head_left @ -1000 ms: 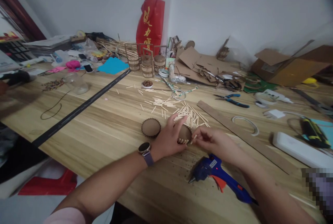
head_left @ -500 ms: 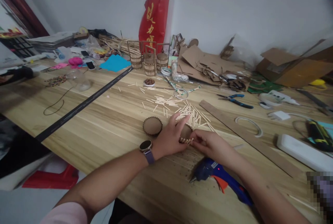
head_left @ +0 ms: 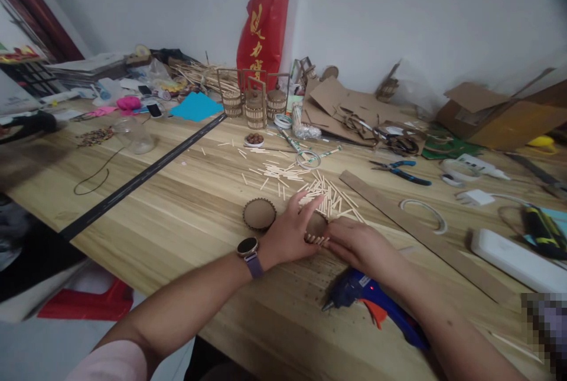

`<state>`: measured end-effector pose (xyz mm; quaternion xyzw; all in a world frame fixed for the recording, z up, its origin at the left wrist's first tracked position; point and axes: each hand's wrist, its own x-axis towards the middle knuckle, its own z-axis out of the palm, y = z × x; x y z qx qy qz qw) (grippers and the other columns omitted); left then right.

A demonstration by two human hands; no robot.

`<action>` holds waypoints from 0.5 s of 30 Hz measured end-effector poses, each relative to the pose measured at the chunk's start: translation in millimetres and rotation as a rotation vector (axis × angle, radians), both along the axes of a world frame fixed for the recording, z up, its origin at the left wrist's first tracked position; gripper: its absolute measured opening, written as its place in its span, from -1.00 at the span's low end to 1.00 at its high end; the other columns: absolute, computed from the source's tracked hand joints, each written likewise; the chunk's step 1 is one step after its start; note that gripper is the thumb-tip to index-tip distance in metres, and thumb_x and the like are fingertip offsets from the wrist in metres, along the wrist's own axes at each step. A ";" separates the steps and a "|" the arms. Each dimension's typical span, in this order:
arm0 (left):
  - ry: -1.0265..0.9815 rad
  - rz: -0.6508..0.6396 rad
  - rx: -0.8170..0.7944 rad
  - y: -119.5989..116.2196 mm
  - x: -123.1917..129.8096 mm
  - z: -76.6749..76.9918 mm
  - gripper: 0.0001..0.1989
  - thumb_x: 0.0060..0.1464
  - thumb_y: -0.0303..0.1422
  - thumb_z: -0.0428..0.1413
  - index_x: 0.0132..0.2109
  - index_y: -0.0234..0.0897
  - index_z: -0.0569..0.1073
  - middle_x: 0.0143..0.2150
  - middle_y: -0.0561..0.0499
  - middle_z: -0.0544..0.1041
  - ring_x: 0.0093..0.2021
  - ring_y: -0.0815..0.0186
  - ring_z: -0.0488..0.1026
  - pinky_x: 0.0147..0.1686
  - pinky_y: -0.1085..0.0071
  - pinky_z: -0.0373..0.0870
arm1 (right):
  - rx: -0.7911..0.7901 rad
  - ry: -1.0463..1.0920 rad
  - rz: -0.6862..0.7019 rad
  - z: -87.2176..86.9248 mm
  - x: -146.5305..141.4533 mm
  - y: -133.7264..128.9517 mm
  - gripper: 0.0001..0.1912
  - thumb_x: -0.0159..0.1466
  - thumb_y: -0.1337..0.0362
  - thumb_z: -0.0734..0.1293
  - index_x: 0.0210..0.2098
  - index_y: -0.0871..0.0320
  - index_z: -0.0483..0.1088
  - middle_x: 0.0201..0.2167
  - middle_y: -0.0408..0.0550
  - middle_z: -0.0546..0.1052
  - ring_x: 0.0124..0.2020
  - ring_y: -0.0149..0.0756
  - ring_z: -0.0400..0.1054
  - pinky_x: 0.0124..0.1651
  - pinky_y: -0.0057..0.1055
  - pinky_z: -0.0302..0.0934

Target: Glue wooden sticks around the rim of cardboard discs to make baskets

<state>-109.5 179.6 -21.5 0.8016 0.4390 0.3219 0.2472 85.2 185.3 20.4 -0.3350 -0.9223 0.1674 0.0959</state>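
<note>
A small round cardboard tray [head_left: 317, 225] with short sticks along its near rim lies on the table between my hands. My left hand [head_left: 292, 228], with a watch on the wrist, curves around its left side, thumb and fingers gripping it. At its right edge my right hand [head_left: 354, 242] has its fingers pressed together against the rim; whether a stick is between them is hidden. A second round tray [head_left: 259, 215] with a dark beaded-looking rim sits just left of my left hand. Beyond my hands lies a pile of short wooden sticks [head_left: 326, 195].
Below my right forearm lies a blue glue gun [head_left: 354, 292] with an orange trigger. A cardboard strip [head_left: 416, 230], a white ring [head_left: 423, 215] and pliers [head_left: 403, 171] are on the right. Small stick baskets [head_left: 255, 116] stand at the back near a red bag [head_left: 263, 38].
My right hand has flattened and turned slightly over at the tray's right edge, its fingers drawn closer together. My left hand and the tray have stayed in place.
</note>
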 end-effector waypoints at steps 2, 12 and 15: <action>-0.001 -0.002 0.002 0.2 -0.3 -0.1 0.01 -0.15 -0.32 0.33 0.35 -0.09 -0.07 0.36 -0.23 -0.11 0.34 -0.06 0.02 0.21 0.02 0.20 | 0.019 -0.012 0.001 1.4 -0.8 0.3 -0.78 0.36 0.26 0.14 -0.32 0.10 0.38 -0.38 -0.01 0.47 -0.31 -0.22 0.33 -0.29 -0.38 0.16; 0.028 -0.014 0.012 -0.5 -1.4 1.8 0.02 -0.16 -0.35 0.34 0.35 -0.18 -0.06 0.35 -0.27 -0.11 0.35 -0.05 0.00 0.25 0.05 0.15 | 0.082 -0.052 0.027 0.8 -0.6 1.6 -0.76 0.37 0.25 0.13 -0.37 0.11 0.34 -0.42 -0.04 0.45 -0.35 -0.25 0.32 -0.31 -0.41 0.12; 0.005 -0.021 0.002 -0.4 -1.6 1.2 0.03 -0.17 -0.35 0.34 0.35 -0.13 -0.07 0.36 -0.26 -0.12 0.34 -0.07 0.01 0.24 0.02 0.16 | 0.081 -0.034 0.028 1.0 -0.8 1.2 -0.77 0.36 0.27 0.13 -0.39 0.10 0.33 -0.43 -0.04 0.45 -0.37 -0.26 0.31 -0.33 -0.41 0.11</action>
